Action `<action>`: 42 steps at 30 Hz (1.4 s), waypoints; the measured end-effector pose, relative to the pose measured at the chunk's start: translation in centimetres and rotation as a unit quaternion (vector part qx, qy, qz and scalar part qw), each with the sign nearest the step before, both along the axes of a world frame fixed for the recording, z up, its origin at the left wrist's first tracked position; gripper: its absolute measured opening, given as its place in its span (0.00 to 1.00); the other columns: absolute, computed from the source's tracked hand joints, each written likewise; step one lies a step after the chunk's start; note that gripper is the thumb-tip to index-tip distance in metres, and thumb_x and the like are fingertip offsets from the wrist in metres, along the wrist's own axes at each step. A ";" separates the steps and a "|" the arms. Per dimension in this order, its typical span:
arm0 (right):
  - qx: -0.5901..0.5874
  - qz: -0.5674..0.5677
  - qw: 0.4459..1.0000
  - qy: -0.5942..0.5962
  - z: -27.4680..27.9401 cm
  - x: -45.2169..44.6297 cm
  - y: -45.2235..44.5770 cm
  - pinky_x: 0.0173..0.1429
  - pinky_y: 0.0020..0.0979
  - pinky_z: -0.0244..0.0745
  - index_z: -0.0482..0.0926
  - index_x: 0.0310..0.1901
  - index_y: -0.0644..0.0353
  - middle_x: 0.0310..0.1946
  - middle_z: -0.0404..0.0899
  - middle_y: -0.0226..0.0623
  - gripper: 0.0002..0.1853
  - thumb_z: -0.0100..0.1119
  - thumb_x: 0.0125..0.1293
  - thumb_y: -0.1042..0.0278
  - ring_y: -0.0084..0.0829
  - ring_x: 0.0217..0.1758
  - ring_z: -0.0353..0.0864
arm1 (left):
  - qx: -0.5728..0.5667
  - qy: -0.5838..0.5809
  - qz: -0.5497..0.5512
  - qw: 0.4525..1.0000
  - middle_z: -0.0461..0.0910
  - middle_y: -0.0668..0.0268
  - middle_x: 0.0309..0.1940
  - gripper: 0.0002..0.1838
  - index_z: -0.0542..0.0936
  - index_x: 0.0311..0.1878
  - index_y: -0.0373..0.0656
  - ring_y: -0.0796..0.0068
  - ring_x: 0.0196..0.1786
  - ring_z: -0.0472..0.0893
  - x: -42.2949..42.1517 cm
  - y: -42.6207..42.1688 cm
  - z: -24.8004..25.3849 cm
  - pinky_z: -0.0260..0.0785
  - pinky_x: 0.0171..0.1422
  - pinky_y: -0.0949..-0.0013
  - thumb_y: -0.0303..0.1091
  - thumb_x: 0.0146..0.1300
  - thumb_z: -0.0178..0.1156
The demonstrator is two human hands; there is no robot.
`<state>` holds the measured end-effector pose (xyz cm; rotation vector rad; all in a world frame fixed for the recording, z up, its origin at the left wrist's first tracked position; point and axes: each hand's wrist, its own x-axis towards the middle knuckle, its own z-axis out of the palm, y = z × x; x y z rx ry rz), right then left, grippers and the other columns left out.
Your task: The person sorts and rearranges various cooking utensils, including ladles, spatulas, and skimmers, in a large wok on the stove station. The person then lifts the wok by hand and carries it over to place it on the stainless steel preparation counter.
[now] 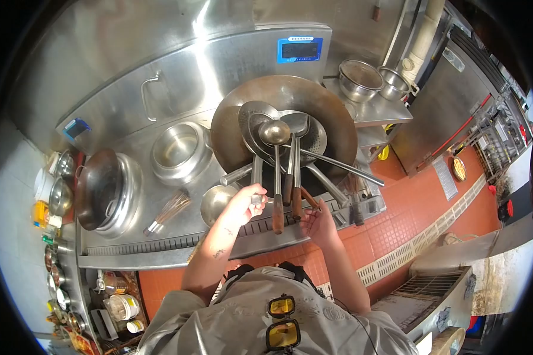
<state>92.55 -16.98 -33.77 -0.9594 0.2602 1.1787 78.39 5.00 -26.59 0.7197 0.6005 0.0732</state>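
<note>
A large wok (231,97) sits in front of me, piled with utensils whose handles lean out over its near rim. My left hand (247,204) is closed around the metal handle of a skimmer (258,111). My right hand (318,225) has its fingers curled at the tip of a brown wooden handle (309,199); the head of that utensil is hidden in the pile. Between my hands lie a ladle (275,132) and a wok spatula (297,123), both with wooden handle ends. A perforated strainer (315,137) rests behind them. Beside my left hand is a wide metal scoop (215,206).
Left on the steel counter are a bamboo brush (173,210), a metal pot (179,149) and a tilted wok (98,189). Steel bowls (361,81) stand on the right shelf. The counter's front edge (160,259) has a slotted drain. Red tiled floor (391,236) lies to the right.
</note>
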 end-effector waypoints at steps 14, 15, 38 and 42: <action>0.287 0.100 0.944 0.128 -2.4 2.9 0.9 0.14 0.19 0.50 0.76 0.38 0.62 0.15 0.55 0.20 0.15 0.46 0.75 0.59 0.16 0.14 0.55 | -0.009 -0.001 0.010 1.000 0.75 0.69 0.21 0.04 0.74 0.31 0.45 0.79 0.21 0.71 -0.1 0.1 -0.2 0.62 0.25 0.76 0.32 0.57 0.59; 0.293 0.107 0.944 0.113 -2.5 2.8 0.8 0.14 0.19 0.50 0.75 0.38 0.62 0.15 0.55 0.19 0.15 0.46 0.74 0.59 0.16 0.14 0.54 | -0.018 -0.005 0.012 1.000 0.74 0.69 0.21 0.04 0.75 0.32 0.44 0.78 0.22 0.71 -0.1 0.1 -0.5 0.62 0.25 0.76 0.32 0.57 0.58; 0.300 0.096 0.949 0.027 -3.0 2.6 0.9 0.16 0.20 0.50 0.77 0.40 0.62 0.14 0.54 0.18 0.14 0.49 0.75 0.59 0.15 0.13 0.53 | -0.047 -0.057 0.005 0.997 0.74 0.74 0.23 0.05 0.74 0.33 0.47 0.81 0.24 0.70 -0.2 -1.3 -3.8 0.62 0.28 0.77 0.35 0.57 0.58; 0.317 0.092 0.943 0.043 -3.2 2.3 1.8 0.17 0.19 0.50 0.78 0.40 0.62 0.14 0.54 0.18 0.14 0.48 0.75 0.59 0.15 0.13 0.53 | -0.054 -0.045 0.013 0.997 0.73 0.74 0.23 0.05 0.74 0.34 0.47 0.81 0.23 0.69 -0.5 -1.7 -2.4 0.61 0.28 0.77 0.36 0.57 0.57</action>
